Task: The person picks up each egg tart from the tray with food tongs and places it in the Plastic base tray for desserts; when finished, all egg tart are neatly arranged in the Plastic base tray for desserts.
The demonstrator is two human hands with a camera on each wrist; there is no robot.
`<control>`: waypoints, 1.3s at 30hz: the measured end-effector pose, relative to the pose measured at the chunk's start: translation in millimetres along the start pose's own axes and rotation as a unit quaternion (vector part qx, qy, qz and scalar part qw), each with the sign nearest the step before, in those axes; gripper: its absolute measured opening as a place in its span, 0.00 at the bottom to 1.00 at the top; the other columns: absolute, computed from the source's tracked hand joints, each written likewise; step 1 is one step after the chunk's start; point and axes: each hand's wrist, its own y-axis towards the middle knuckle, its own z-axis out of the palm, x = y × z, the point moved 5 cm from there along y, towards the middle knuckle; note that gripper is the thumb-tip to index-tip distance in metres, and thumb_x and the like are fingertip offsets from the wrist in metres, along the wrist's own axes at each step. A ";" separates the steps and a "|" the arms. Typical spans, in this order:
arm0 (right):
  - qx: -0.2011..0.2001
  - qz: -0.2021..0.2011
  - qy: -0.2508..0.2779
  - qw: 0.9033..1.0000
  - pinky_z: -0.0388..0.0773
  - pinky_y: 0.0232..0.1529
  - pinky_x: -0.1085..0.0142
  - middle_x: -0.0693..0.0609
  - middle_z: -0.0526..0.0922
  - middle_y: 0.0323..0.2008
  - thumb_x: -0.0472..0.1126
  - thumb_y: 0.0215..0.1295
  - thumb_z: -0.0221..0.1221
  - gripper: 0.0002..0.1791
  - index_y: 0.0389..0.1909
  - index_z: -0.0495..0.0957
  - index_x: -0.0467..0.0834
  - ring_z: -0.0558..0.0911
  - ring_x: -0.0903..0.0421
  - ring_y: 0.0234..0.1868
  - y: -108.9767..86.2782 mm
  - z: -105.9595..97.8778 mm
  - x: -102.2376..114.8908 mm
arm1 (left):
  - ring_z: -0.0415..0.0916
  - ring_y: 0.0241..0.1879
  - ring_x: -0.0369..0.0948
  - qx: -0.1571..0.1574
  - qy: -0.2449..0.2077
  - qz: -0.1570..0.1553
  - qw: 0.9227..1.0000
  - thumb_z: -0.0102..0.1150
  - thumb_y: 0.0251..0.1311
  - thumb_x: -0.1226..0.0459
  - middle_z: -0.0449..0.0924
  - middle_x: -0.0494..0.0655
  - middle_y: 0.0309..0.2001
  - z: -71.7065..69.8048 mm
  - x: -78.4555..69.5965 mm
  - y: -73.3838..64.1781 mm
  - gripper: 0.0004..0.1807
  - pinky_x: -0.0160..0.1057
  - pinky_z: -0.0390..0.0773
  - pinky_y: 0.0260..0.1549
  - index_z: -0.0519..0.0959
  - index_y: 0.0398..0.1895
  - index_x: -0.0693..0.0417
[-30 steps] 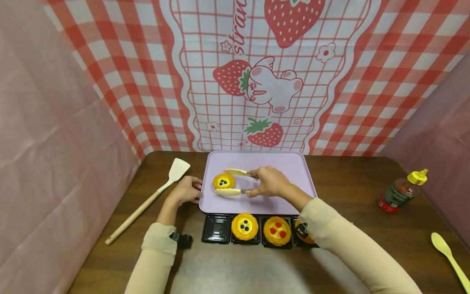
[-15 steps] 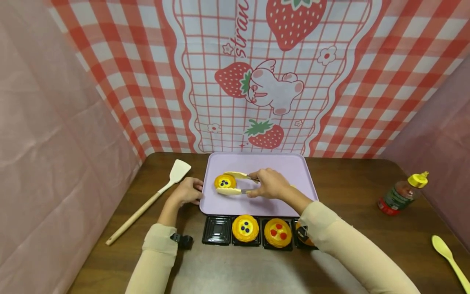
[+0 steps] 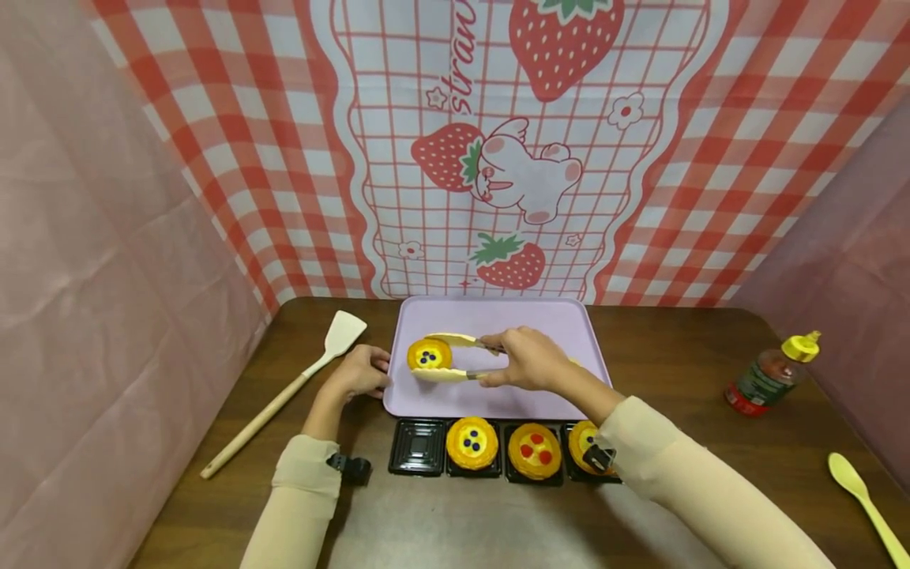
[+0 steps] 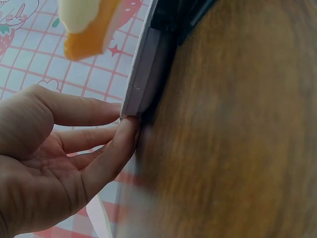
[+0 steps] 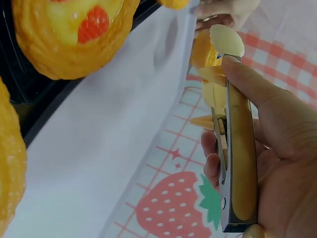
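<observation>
My right hand (image 3: 528,359) grips a pair of tongs (image 3: 442,374) with cream scalloped tips. Between those tips is an egg tart (image 3: 430,355) topped with blueberries, over the left part of the lilac tray (image 3: 498,318). In the left wrist view, the tart (image 4: 90,43) appears raised clear of the tray. My left hand (image 3: 361,371) pinches the tray's left edge, thumb on top and fingers beneath, as the left wrist view shows. Along the tray's front edge stand black plastic boxes: a bare one (image 3: 417,448), then a blueberry tart (image 3: 472,442), a red-topped tart (image 3: 535,451) and another tart (image 3: 583,442), partly covered by my right wrist's strap.
A white spatula (image 3: 284,395) with a wooden handle lies left of the tray. At the right stand a squeeze bottle (image 3: 768,379) with a yellow cap and, nearer, a yellow spoon (image 3: 856,486). A checked strawberry cloth (image 3: 526,166) hangs behind the table.
The tongs' tips have drawn in on the tart, which now looks lifted and slightly further left. My left hand has stayed at the tray's edge.
</observation>
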 end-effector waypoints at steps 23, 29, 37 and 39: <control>0.002 -0.089 0.004 0.996 0.83 0.42 0.59 0.51 0.83 0.55 0.55 0.54 0.72 0.36 0.61 0.78 0.42 0.80 0.55 0.44 -67.5 -1.0 34.8 | 0.76 0.28 0.44 0.002 -0.005 0.009 1.000 0.59 0.46 0.82 0.73 0.61 0.38 0.4 1.7 2.1 0.25 0.43 0.88 0.25 0.73 0.52 0.78; 0.004 -0.099 -0.003 0.995 0.84 0.45 0.58 0.53 0.83 0.54 0.56 0.53 0.73 0.36 0.60 0.79 0.43 0.81 0.55 0.46 -70.8 5.9 40.7 | 0.76 0.28 0.45 0.002 -0.003 0.010 1.000 0.59 0.46 0.81 0.73 0.61 0.39 -0.5 3.0 1.8 0.25 0.44 0.88 0.25 0.72 0.53 0.78; 0.009 -0.094 -0.006 0.996 0.83 0.48 0.55 0.53 0.84 0.53 0.56 0.52 0.73 0.36 0.60 0.79 0.45 0.82 0.53 0.48 -68.8 14.5 41.8 | 0.76 0.29 0.45 0.002 -0.006 0.008 1.000 0.59 0.46 0.82 0.73 0.62 0.39 0.2 1.2 1.6 0.25 0.44 0.87 0.25 0.72 0.53 0.78; 0.009 -0.096 -0.008 0.995 0.83 0.47 0.56 0.53 0.85 0.50 0.56 0.51 0.74 0.36 0.60 0.80 0.45 0.82 0.54 0.46 -68.2 17.4 41.8 | 0.76 0.29 0.45 0.002 -0.003 0.007 1.000 0.60 0.46 0.81 0.73 0.62 0.40 -0.2 0.6 1.5 0.25 0.43 0.87 0.25 0.72 0.53 0.78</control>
